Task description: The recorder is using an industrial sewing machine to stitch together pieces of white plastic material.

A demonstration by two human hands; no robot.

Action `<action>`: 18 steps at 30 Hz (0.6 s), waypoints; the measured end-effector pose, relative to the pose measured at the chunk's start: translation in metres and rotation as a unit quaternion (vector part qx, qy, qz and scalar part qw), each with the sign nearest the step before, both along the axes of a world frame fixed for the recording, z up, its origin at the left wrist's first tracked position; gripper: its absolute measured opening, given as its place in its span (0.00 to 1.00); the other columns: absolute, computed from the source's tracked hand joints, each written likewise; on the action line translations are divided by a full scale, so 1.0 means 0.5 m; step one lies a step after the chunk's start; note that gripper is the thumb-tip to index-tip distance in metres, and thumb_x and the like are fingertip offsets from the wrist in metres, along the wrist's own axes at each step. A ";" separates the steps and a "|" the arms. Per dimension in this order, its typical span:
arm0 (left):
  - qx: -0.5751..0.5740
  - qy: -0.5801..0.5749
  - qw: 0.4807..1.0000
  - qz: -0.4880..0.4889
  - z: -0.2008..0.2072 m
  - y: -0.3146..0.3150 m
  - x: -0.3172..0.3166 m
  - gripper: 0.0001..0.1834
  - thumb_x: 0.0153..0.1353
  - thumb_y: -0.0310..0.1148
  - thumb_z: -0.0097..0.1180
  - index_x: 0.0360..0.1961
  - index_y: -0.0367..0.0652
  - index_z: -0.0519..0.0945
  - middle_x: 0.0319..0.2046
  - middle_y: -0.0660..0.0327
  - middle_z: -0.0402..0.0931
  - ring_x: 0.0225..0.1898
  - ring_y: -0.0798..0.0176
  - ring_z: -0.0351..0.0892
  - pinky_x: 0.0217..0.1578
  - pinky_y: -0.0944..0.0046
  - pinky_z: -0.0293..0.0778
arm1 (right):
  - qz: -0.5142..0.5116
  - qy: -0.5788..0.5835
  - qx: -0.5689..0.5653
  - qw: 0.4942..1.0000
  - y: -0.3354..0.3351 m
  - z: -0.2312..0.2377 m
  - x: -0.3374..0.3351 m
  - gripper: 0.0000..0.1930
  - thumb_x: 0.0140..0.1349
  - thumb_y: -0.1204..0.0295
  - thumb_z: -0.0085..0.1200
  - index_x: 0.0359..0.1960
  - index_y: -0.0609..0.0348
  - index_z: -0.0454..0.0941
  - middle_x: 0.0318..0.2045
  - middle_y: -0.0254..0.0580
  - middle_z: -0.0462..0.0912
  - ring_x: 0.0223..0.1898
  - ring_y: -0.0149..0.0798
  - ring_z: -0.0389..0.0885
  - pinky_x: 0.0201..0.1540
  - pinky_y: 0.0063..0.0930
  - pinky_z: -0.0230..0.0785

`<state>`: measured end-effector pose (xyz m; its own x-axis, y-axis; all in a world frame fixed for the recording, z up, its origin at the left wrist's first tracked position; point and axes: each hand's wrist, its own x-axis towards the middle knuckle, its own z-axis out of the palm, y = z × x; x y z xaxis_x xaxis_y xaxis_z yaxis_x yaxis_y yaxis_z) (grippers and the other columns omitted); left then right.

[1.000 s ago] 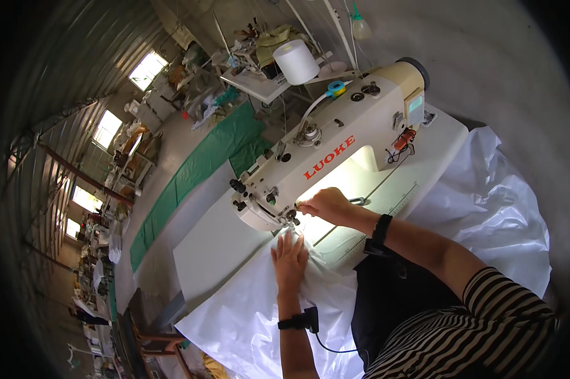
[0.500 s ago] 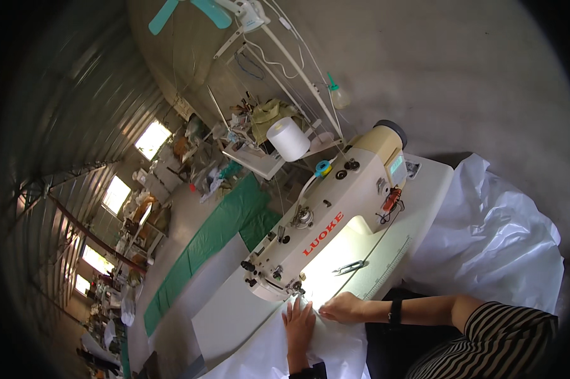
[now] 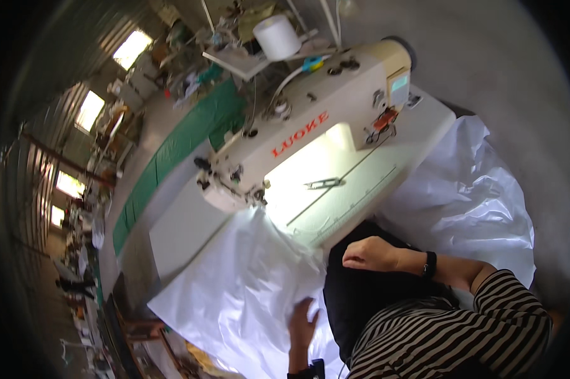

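At 7 o'clock from the middle of the view, a big shiny white sheet (image 3: 241, 259) hangs over the near edge of the tabletop (image 3: 187, 230). Its top goes up to the needle end of the sewing machine (image 3: 310, 120), which is likely what stops it sliding down. The left hand (image 3: 304, 322) is at 6 o'clock, by the low part of the sheet. It is blurry, but its grip looks loosely spread, and I can't tell if it touches the sheet. The right hand (image 3: 372, 254) is at 4 o'clock, over the black cloth (image 3: 348, 290) on the lap. Its fingers curl in, and I can't tell if that grip is pinching anything.

Small metal snips (image 3: 325, 183) lie near the middle, under the machine's arm, maybe put there to be easy to reach. More shiny sheeting (image 3: 468, 202) bunches at 3 o'clock, beside the tabletop. Both hands are off the tabletop, with room between them and its near edge. The white sheet's far corner points to 8 o'clock.
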<state>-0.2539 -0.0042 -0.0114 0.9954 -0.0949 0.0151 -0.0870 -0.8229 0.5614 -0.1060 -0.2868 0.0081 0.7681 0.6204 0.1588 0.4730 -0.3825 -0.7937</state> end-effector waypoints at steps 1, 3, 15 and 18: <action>-0.004 -0.018 0.997 0.073 -0.006 0.017 -0.027 0.19 0.57 0.29 0.63 0.49 0.38 0.77 0.49 0.52 0.78 0.51 0.47 0.77 0.52 0.57 0.71 | 0.004 0.023 -0.009 1.000 0.004 -0.011 -0.006 0.12 0.62 0.60 0.56 0.35 0.55 0.82 0.30 0.40 0.82 0.33 0.46 0.82 0.37 0.37 0.74; 0.006 -0.040 0.985 0.166 -0.013 0.044 -0.055 0.18 0.57 0.28 0.62 0.49 0.35 0.76 0.47 0.50 0.78 0.51 0.46 0.76 0.53 0.57 0.71 | -0.002 0.072 -0.008 0.997 0.027 -0.036 -0.010 0.15 0.61 0.60 0.57 0.44 0.56 0.81 0.38 0.43 0.83 0.40 0.45 0.83 0.43 0.35 0.74; -0.024 -0.171 0.934 0.313 -0.102 -0.018 0.050 0.62 0.41 0.30 0.76 0.71 0.34 0.44 0.68 0.37 0.46 0.71 0.37 0.46 0.69 0.45 0.48 | 0.011 0.066 0.019 0.998 0.121 -0.107 -0.042 0.13 0.56 0.66 0.62 0.36 0.62 0.79 0.38 0.47 0.81 0.41 0.49 0.80 0.46 0.38 0.72; -0.008 -0.229 0.904 0.362 -0.137 -0.042 0.076 0.60 0.43 0.27 0.72 0.71 0.36 0.43 0.69 0.39 0.45 0.71 0.37 0.45 0.69 0.45 0.49 | 0.065 0.050 0.076 0.994 0.117 -0.075 -0.059 0.10 0.56 0.68 0.60 0.34 0.62 0.78 0.35 0.46 0.81 0.35 0.48 0.80 0.41 0.34 0.74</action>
<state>-0.2157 -0.0254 -0.0796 0.6858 0.5827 0.4360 0.2447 -0.7488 0.6159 -0.1357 -0.2283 -0.0294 0.6991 0.6910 0.1840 0.4260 -0.1958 -0.8833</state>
